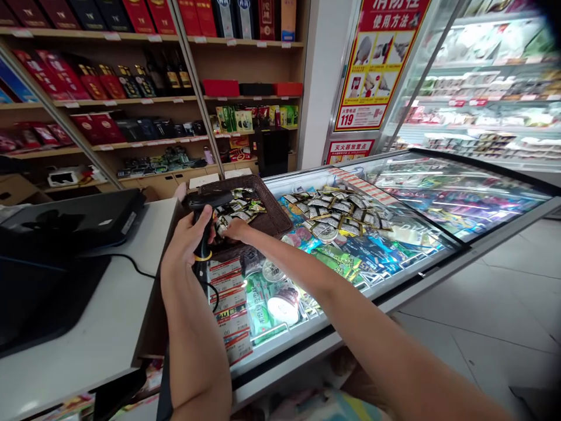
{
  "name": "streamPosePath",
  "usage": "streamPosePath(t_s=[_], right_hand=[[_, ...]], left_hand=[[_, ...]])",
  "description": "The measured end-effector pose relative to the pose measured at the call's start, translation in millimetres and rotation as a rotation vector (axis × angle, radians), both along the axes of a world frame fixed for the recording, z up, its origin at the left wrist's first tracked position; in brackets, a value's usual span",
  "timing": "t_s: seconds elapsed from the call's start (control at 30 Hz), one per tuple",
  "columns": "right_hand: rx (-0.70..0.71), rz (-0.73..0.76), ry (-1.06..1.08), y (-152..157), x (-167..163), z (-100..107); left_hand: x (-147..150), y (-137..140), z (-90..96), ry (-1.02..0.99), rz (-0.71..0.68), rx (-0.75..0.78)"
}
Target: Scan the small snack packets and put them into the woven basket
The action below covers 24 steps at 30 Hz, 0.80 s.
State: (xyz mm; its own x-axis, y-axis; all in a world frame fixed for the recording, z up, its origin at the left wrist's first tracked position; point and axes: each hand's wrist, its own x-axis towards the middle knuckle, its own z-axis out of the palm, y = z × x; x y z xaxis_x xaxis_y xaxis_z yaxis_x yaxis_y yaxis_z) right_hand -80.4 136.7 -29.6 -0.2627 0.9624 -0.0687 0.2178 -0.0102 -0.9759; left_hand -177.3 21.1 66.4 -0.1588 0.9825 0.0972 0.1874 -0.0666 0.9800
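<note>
My left hand [186,237] is wrapped round the handle of a black barcode scanner [210,199], whose head points over a brown woven basket [280,216]. A yellow ring and a cable show at the handle's lower end. Inside the basket lie several small black, white and green packets [249,204]. My right hand [236,229] reaches into the near side of the basket, fingers closed at a small packet [222,223]; the fingertips are partly hidden. More such packets [337,207] are piled on the freezer's glass top, right of the basket.
The basket rests on a glass-topped chest freezer [394,275] holding ice cream packs, with price labels [228,316] along its left end. A white counter [118,310] with black equipment [79,222] stands at left. Shelves of boxes [144,99] and a lit display fridge [482,93] stand behind.
</note>
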Motion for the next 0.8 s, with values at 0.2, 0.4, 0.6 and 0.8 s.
streamPosePath(t_s=[0.2,0.4,0.6,0.8], right_hand=[[0.020,-0.186,0.482,-22,67,4],[-0.029,-0.318,0.772,-46,162,4],[0.039,-0.493,0.784,-35,199,-6],[0.220,-0.656,0.603,-32,212,-10]], left_hand=[[10,5,-4.2,-0.063,-0.092,-0.008],[21,12,-11.2,-0.116,-0.207,-0.059],[38,12,-11.7,-0.035,-0.297,-0.136],[55,9,-9.5,0.089,-0.396,-0.166]])
